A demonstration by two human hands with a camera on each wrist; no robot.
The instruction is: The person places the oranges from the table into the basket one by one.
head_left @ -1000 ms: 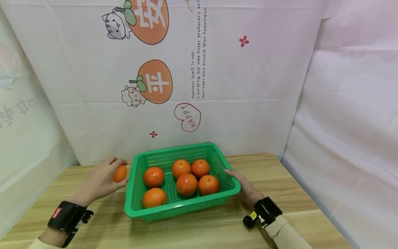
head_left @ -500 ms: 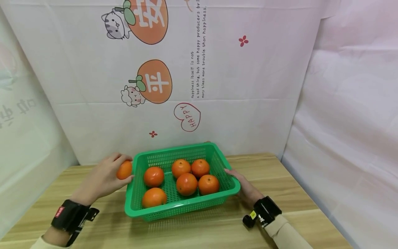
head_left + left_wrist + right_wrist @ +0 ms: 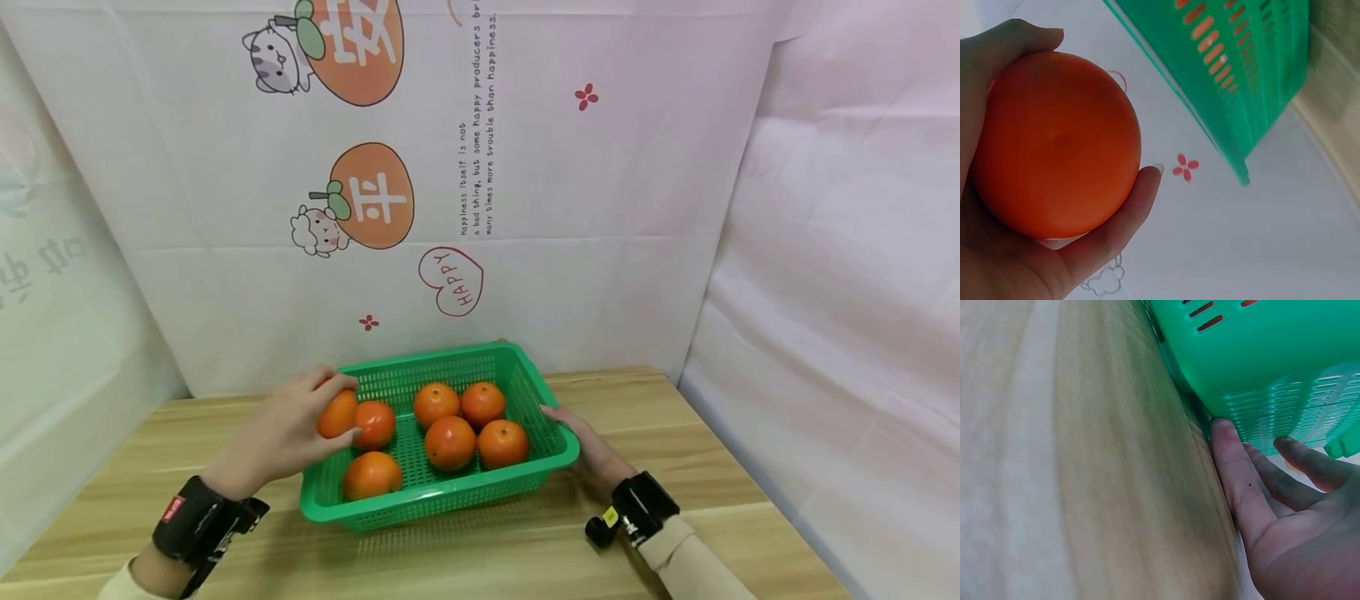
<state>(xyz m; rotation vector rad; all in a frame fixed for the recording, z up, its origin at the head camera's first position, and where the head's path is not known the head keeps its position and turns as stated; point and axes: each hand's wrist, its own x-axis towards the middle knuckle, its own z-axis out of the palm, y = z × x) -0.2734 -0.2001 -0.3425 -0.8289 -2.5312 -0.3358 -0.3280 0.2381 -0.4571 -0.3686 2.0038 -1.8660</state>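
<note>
My left hand [image 3: 288, 429] grips a smooth orange [image 3: 1054, 144] between thumb and curled fingers, over the left rim of a green plastic basket [image 3: 435, 493]. In the left wrist view the held orange shows large, with the basket's slotted wall beyond it. Several other oranges lie in the basket: two at the left, including a front-left orange [image 3: 372, 476], and a cluster toward the right, including a middle orange [image 3: 451, 444]. My right hand [image 3: 596, 454] holds the basket's right side, a digit over the rim. In the right wrist view its fingers [image 3: 1244, 487] lie against the outer wall, close to the tabletop.
The basket stands on a wood-grain table [image 3: 480, 558], near its back edge. A white printed cloth [image 3: 600, 208] hangs behind, and another pale cloth [image 3: 840, 333] hangs on the right. Each wrist wears a black strap with a camera, such as the right wrist strap [image 3: 645, 504].
My left hand has moved right with its orange, from beside the basket to over its left rim. The right hand and the basket have stayed in place.
</note>
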